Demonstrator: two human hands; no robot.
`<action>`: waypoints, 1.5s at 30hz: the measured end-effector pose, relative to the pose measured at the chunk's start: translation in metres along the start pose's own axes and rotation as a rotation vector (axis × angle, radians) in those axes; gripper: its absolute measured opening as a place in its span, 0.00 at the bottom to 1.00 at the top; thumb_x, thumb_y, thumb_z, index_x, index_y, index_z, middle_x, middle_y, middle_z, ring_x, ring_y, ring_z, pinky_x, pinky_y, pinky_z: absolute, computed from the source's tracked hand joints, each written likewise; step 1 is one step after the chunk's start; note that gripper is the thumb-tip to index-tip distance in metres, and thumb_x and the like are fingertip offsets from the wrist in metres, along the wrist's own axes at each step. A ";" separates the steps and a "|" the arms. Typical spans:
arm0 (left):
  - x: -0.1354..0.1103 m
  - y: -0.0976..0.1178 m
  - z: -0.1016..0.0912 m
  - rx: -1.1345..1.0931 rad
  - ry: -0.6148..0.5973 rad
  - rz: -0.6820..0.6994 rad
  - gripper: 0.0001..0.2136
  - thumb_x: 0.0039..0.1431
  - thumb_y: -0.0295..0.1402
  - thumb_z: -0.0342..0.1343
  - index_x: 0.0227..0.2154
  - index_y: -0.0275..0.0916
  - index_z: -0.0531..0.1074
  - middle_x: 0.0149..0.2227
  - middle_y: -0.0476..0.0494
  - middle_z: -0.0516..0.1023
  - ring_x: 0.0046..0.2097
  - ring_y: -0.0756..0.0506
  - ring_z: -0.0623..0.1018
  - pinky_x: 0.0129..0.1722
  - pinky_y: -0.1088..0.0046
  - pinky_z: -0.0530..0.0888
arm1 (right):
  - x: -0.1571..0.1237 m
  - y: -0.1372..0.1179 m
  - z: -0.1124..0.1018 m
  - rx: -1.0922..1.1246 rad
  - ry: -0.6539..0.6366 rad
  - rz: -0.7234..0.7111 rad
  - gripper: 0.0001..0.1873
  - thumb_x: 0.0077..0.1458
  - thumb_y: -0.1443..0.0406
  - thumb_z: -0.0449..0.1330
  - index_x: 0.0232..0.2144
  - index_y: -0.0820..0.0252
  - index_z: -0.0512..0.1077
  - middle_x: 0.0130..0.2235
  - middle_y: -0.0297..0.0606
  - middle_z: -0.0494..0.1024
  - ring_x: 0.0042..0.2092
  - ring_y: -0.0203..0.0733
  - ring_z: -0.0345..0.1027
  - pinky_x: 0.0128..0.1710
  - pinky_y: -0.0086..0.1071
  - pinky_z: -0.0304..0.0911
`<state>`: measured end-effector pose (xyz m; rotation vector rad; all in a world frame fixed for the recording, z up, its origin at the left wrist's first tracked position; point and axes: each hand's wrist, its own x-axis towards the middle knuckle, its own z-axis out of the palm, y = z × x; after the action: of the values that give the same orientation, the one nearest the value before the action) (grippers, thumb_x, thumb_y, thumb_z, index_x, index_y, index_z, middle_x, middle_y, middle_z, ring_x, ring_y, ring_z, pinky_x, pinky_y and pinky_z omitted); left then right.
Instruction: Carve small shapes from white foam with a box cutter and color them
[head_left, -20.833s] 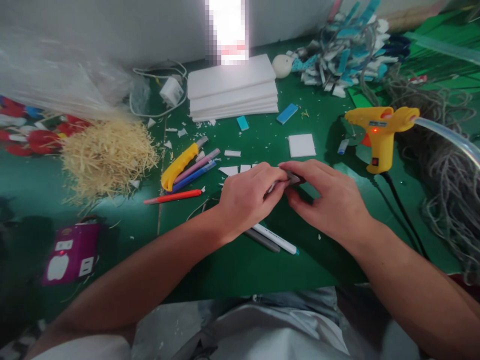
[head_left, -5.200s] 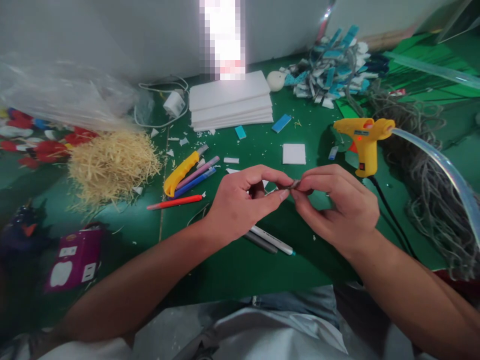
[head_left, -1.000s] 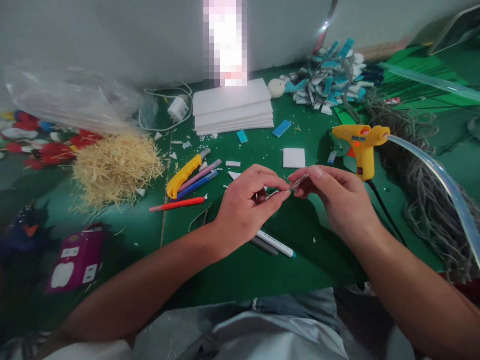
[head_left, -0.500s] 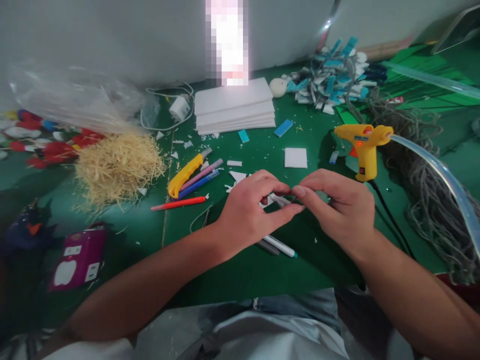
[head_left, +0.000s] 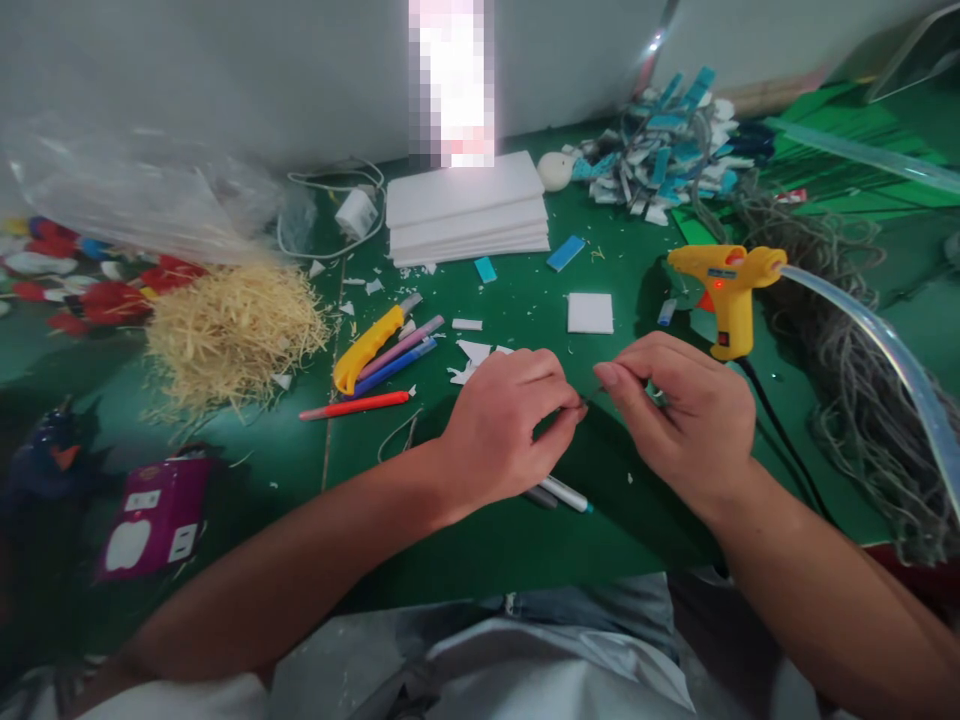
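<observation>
My left hand [head_left: 517,420] is closed in a pinch over the middle of the table. My right hand [head_left: 679,420] pinches too, a short gap to the right. A thin dark strand [head_left: 592,397] seems to span between the two sets of fingertips; its kind is too small to make out. White foam scraps [head_left: 472,358] lie behind my left hand, and capped pens [head_left: 566,494] lie partly hidden below it. Just beyond my hands is a white foam square [head_left: 590,313]. A yellow glue gun [head_left: 731,290] with a lit red light stands behind my right hand.
A yellow cutter knife [head_left: 371,350], markers [head_left: 397,367] and a red pen [head_left: 356,405] lie left of centre. Farther left are straw [head_left: 236,335] and a purple box [head_left: 157,515]. White foam sheets [head_left: 465,215] are stacked behind. Grey yarn [head_left: 870,400] is heaped at right.
My fingertips have drawn apart, leaving a gap with a thin strand in it. My left finger and thumb have closed together, and the left hand sits slightly lower.
</observation>
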<state>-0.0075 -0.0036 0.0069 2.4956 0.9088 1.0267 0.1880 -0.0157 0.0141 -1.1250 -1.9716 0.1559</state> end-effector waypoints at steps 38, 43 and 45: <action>0.093 -0.005 -0.099 -0.374 0.571 0.042 0.12 0.54 0.35 0.74 0.26 0.41 0.76 0.22 0.62 0.72 0.20 0.58 0.68 0.16 0.73 0.58 | -0.002 0.008 0.008 0.180 -0.088 0.118 0.09 0.66 0.64 0.57 0.35 0.58 0.77 0.30 0.36 0.81 0.30 0.36 0.72 0.30 0.30 0.63; 0.130 -0.015 -0.084 -0.540 0.526 -0.015 0.16 0.62 0.19 0.59 0.22 0.42 0.67 0.14 0.62 0.63 0.15 0.56 0.62 0.14 0.73 0.57 | -0.002 0.008 0.008 0.214 -0.243 0.137 0.14 0.67 0.62 0.55 0.31 0.59 0.76 0.28 0.35 0.77 0.27 0.34 0.66 0.27 0.29 0.58; 0.143 -0.020 -0.080 -0.481 0.552 -0.028 0.20 0.62 0.16 0.58 0.19 0.44 0.65 0.14 0.62 0.62 0.15 0.56 0.62 0.14 0.73 0.57 | -0.002 0.008 0.009 0.201 -0.299 0.148 0.15 0.67 0.61 0.54 0.31 0.59 0.76 0.29 0.36 0.77 0.29 0.35 0.67 0.29 0.30 0.59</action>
<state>0.0042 0.1069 0.1288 1.8271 0.7100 1.7309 0.1876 -0.0101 0.0030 -1.1664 -2.0729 0.6188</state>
